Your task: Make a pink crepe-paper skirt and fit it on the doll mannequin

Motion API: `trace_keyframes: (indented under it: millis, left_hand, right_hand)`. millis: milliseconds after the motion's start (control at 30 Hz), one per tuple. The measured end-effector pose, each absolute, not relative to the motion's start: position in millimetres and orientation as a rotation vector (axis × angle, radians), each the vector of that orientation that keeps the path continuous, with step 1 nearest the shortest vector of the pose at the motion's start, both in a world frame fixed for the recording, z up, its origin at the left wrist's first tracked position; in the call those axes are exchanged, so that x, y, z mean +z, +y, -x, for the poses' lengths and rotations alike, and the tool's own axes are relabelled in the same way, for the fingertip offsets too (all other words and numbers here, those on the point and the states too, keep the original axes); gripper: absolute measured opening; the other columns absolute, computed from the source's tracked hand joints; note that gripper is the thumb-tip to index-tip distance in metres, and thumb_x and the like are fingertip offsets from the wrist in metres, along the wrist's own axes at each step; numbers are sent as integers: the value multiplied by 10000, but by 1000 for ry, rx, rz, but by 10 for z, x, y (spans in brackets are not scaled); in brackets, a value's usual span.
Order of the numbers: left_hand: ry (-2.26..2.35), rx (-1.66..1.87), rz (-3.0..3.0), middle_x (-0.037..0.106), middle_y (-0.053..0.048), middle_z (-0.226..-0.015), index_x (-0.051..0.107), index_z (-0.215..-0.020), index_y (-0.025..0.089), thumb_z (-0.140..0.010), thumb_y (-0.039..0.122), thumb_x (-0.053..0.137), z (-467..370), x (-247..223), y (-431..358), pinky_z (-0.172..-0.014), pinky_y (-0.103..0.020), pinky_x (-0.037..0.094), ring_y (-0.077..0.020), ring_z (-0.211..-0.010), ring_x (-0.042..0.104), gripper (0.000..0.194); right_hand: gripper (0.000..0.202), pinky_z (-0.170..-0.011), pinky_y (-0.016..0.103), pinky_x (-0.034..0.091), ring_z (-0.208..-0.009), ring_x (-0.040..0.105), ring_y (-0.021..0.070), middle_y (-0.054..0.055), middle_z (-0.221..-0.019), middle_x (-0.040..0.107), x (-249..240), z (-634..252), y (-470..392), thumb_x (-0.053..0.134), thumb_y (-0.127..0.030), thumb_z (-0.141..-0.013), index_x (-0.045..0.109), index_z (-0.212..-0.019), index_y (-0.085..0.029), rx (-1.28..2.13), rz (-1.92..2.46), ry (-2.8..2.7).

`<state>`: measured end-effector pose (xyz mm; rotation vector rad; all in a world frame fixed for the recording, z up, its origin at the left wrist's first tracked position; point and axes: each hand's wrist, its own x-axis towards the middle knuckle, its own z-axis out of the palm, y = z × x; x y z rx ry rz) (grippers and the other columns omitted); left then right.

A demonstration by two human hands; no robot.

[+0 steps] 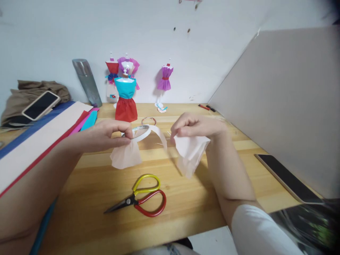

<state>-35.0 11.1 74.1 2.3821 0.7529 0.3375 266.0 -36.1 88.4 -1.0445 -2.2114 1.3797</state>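
Observation:
My left hand [117,134] pinches a roll of white tape [142,134] together with a pale pink piece of thin paper or cloth [126,156] that hangs below it. A loose strip of tape [158,134] curves from the roll toward the right. My right hand [187,125], its fingers closed, holds a second pale pink piece [190,152] that hangs down, folded. On the table below both hands lie scissors [130,200] with one yellow and one red handle, blades pointing left.
Small dress forms in a turquoise and red outfit [126,95] and a purple dress [165,79] stand at the back. Coloured sheets [53,129], a phone [41,105] and a bottle [87,83] are at left. Another phone [288,179] lies right, beside a partition [287,106].

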Motion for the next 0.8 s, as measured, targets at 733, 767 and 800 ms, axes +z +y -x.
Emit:
trace_keyframes:
  millis: [733, 767, 800]
  left_hand:
    - [666, 483, -2210, 661, -26, -746, 658, -745, 177, -796, 362, 661, 525, 804, 204, -629, -230, 456, -161, -710, 595, 192]
    - [658, 488, -2212, 662, -22, -758, 653, -754, 176, -814, 351, 649, 537, 812, 194, -646, -233, 462, -158, -724, 598, 185]
    - [661, 503, -2207, 662, -19, -772, 647, -762, 173, -835, 338, 633, 555, 821, 185, -661, -237, 466, -154, -739, 599, 181]
  right_hand:
    - [399, -902, 366, 459, -1101, 605, 261, 111, -1208, 657, 409, -2123, -158, 753, -366, -763, 653, -1111, -198, 318, 1047, -2028]
    - [248, -862, 358, 466, -993, 643, 241, 100, -1081, 704, 355, -2096, -119, 683, -327, -822, 683, -1024, -182, 283, 1089, -2006]
    - [158, -826, 346, 469, -906, 660, 222, 85, -974, 725, 309, -2082, -78, 633, -286, -853, 700, -942, -174, 282, 1129, -1993]
